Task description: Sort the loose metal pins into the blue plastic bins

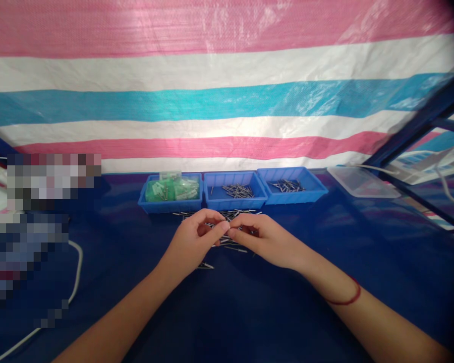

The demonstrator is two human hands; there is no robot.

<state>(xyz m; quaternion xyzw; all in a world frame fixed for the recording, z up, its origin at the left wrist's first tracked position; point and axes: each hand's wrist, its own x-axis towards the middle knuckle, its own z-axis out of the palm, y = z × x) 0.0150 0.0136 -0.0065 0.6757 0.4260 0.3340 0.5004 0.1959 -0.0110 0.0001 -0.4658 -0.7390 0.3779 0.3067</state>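
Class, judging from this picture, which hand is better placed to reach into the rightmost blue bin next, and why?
Probably the right hand: it is nearer the rightmost blue bin, while the left hand would have to cross past it. The two hands meet over the thin metal pieces.

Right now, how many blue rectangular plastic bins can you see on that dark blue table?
3, side by side: the left bin holds green plastic packets; the middle bin and right bin hold slim silvery metal pins. None appears hidden.
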